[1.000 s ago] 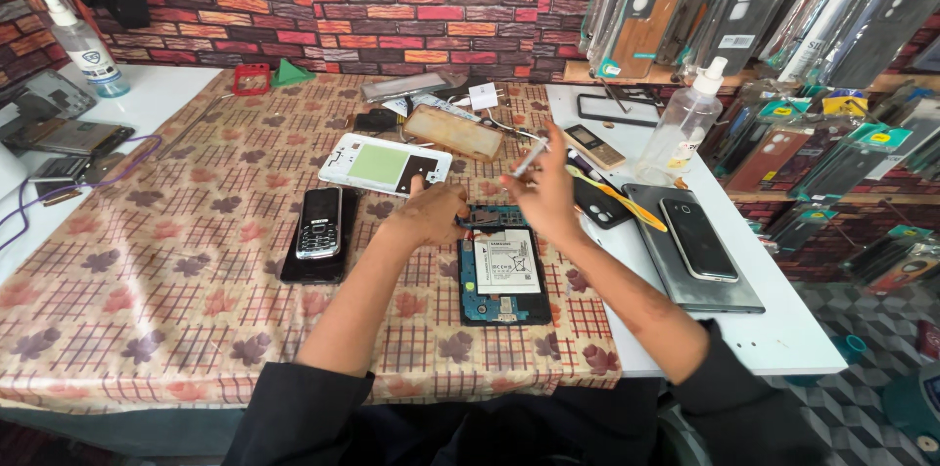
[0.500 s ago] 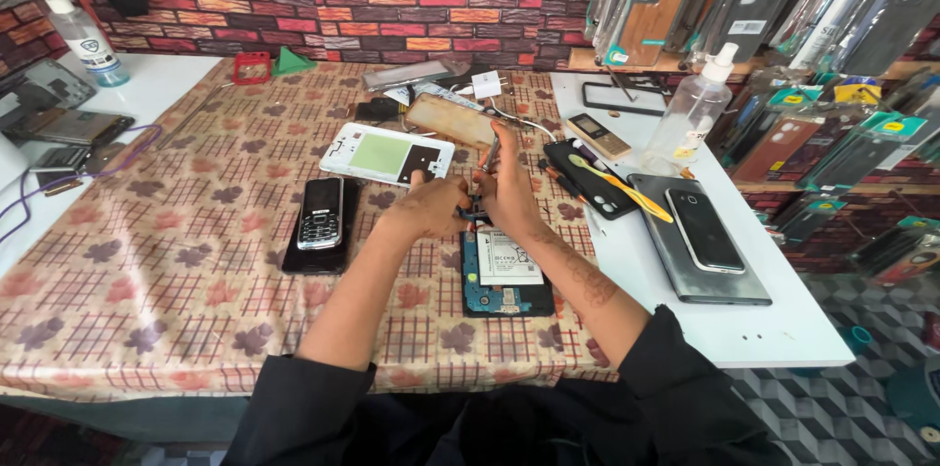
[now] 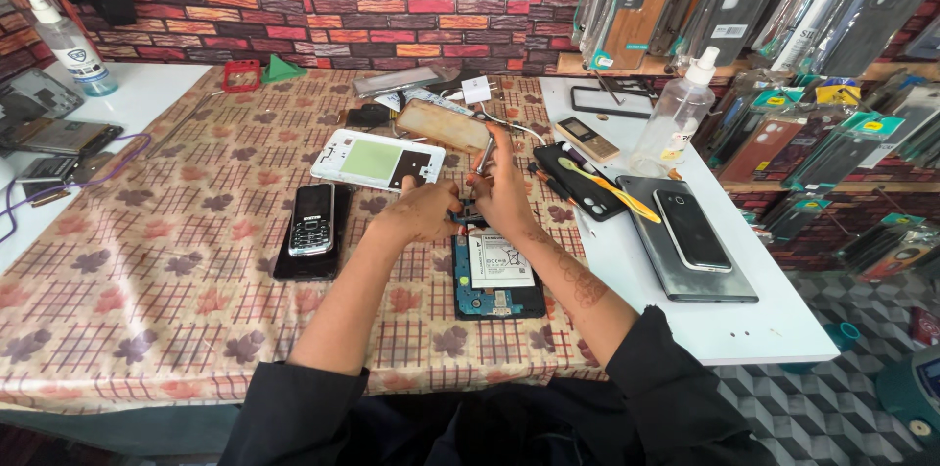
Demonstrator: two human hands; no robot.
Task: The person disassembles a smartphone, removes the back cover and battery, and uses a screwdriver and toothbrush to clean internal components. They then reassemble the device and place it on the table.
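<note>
An opened phone [image 3: 497, 280] lies back-up on the patterned tablecloth [image 3: 147, 290], its white battery and blue circuit board exposed. My left hand [image 3: 423, 211] rests at the phone's top edge, fingers curled against it. My right hand [image 3: 504, 187] is beside it, gripping a thin metal tool [image 3: 485, 155] whose tip points down at the phone's top end. The two hands touch over the top of the phone and hide that part.
A black keypad phone [image 3: 313, 221] lies to the left. A white phone frame [image 3: 377, 161] and a brown back cover [image 3: 443, 125] are behind the hands. To the right are a dark phone [image 3: 691, 229] on a grey slab, a yellow brush [image 3: 607, 187], and a spray bottle [image 3: 676, 118]. Packaged phone cases [image 3: 744, 6] hang at right.
My right hand has come down from raised above the table to the phone's top, meeting my left hand. The view has shifted slightly.
</note>
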